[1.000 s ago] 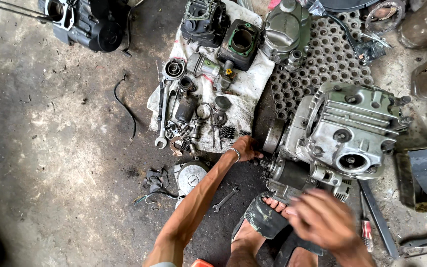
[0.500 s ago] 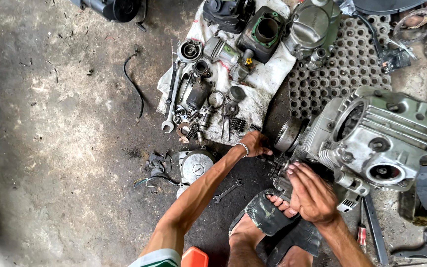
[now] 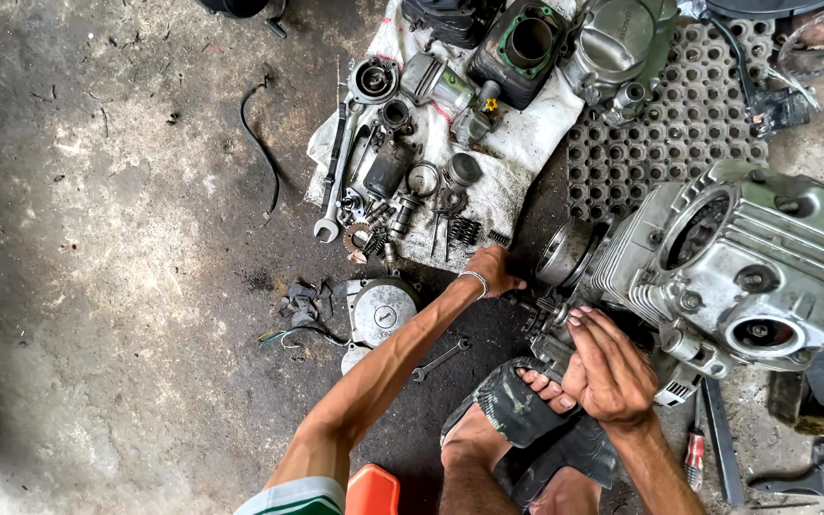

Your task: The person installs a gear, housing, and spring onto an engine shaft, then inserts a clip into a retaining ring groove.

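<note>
Down low, the right hand (image 3: 610, 370) clasps the near end of the grey engine block (image 3: 736, 272), fingers curled on it (a foot just beneath); the left hand (image 3: 494, 270) grips its round end, beside a white cloth (image 3: 517, 143) strewn with parts

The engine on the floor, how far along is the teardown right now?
Done: a cylinder, side cover, springs and small parts lie on the white cloth. In hand: the right hand grips the near end of the engine block; the left hand rests beside it. Left: the block looks mostly assembled; a small wrench lies unused.
</note>
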